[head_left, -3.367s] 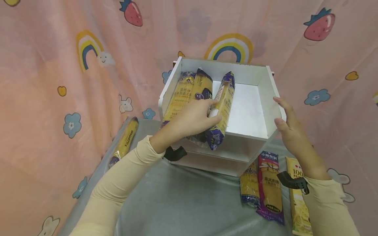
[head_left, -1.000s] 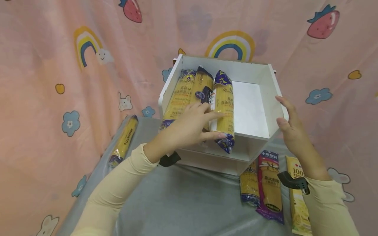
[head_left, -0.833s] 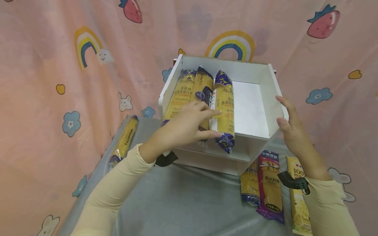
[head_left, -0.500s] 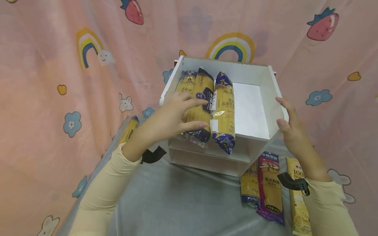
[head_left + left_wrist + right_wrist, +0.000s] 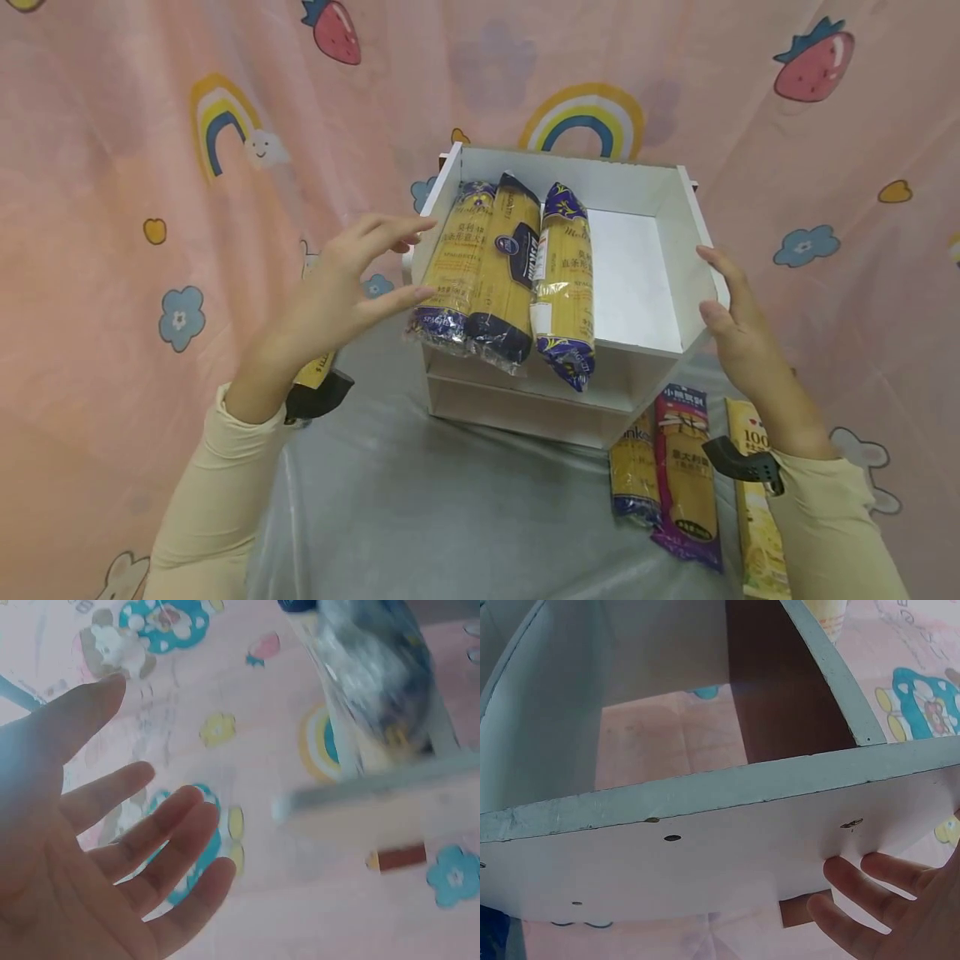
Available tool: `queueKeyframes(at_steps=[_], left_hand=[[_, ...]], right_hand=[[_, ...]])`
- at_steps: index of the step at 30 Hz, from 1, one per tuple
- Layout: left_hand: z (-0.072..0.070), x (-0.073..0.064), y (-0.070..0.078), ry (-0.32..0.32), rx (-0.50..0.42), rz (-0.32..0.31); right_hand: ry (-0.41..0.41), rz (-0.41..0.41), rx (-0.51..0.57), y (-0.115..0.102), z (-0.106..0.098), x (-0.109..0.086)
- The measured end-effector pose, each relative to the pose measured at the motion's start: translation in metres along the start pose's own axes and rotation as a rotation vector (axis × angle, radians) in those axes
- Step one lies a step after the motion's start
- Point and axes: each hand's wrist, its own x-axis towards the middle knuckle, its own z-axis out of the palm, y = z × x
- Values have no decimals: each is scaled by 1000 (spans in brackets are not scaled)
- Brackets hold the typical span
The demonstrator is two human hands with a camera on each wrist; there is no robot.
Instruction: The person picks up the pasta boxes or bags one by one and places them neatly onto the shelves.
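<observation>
Shows the left hand (image 5: 333, 287) shifted since the earlier frame, from over the left packet (image 5: 456, 260) to just outside the left wall of the white shelf (image 5: 632, 279). To set packets neatly, probably best to brace the shelf's right wall lightly and nudge without crushing. See the left packet along the left wall, the middle packet (image 5: 497, 292) beside it, then the right packet (image 5: 570, 292), all overhanging the front edge. Find the left hand spread wide, holding nothing, and the right hand (image 5: 746, 337) loosely spread, with fingertips (image 5: 835, 867) touching the outside of the shelf's right wall.
</observation>
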Motion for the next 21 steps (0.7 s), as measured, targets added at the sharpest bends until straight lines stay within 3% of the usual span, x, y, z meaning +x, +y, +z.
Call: queueKeyframes(at_steps=[7,11,15,21], left_hand=[[-11,-19,-31,128,-18,-63],[-12,-30,-51,159,-26,-130],[-7,-42,-75,129,-26,-224],[6,-60,-109,24,-31,-337]], right_hand=[[5,-4,-1,1,1,1],[8,-7,18,2,1,1],[9,-12,29,3,1,1],[-1,2,2,2,1,0]])
